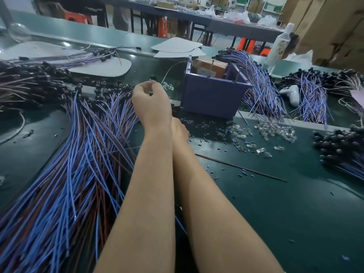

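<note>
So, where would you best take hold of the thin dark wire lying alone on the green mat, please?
Pinch the thin dark wire near its middle, coming down from above: it lies flat and straight, with open mat on either side.

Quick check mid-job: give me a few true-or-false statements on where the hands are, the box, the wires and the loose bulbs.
1. The left hand has its fingers curled round a small part, above the far ends of the wires. True.
2. The purple box stands left of both hands. False: it stands to their right.
3. Clear bulbs lie loose on the table, right of the hands. True.
4. The right hand reaches into the purple box. False: it lies low beside the left wrist, mostly hidden.
5. The wires are green and yellow. False: they are blue and dark red.
</note>
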Tool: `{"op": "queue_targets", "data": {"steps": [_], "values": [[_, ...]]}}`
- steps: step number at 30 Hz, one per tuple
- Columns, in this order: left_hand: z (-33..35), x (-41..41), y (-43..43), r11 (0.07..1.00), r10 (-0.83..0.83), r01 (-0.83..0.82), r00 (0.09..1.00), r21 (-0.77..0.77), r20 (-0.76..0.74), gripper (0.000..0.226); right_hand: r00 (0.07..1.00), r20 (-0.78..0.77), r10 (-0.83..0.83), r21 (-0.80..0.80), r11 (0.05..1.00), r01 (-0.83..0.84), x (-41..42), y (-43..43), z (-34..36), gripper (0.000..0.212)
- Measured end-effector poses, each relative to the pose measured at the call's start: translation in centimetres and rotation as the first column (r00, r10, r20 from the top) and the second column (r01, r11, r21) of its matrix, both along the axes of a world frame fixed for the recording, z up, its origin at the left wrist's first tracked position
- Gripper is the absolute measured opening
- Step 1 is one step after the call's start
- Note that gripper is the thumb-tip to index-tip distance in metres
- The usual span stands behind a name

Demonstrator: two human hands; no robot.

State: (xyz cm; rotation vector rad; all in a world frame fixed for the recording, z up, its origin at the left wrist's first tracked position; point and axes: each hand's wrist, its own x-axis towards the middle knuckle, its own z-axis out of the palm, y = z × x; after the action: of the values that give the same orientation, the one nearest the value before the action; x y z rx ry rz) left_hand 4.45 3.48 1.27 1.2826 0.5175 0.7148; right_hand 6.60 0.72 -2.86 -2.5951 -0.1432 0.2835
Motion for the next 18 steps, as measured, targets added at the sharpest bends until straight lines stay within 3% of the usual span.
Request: {"op": "queue_targets", "data": {"steps": [8,11,13,15,18], "values": [[0.1,0.0,-0.5,1.0,0.005,-0.006,0.999,0.009,0.037,0.01,0.999,-0.03,0.026,0.062,0.998,-0.024,0.0,-0.8,0.1,0.031],[-0.2,0.1,-0.6,1.0,0.011,-0.011,0.999,-0.006,0.037,0.01,0.999,-0.007,-0.046,0.252,0.967,0.046,0.3,-2.0,0.7,0.011],[-0.3,0.2,-0.6,0.999,0.021,-0.022,0.999,0.026,0.033,0.01,0.993,0.042,-0.111,0.413,0.907,0.083,0.5,-2.9,0.8,0.013],[-0.5,0.5,-0.8,0.994,-0.012,0.012,1.0,0.106,0.0,0.008,0.98,0.009,-0.198,0.691,0.71,0.137,0.5,-4.0,1.3,0.016],[-0.7,1.2,-1.9,0.918,-0.247,0.279,0.958,0.282,-0.147,0.019,0.957,-0.033,-0.288,0.957,0.266,0.113,0.6,-6.7,3.4,0.016]]}}
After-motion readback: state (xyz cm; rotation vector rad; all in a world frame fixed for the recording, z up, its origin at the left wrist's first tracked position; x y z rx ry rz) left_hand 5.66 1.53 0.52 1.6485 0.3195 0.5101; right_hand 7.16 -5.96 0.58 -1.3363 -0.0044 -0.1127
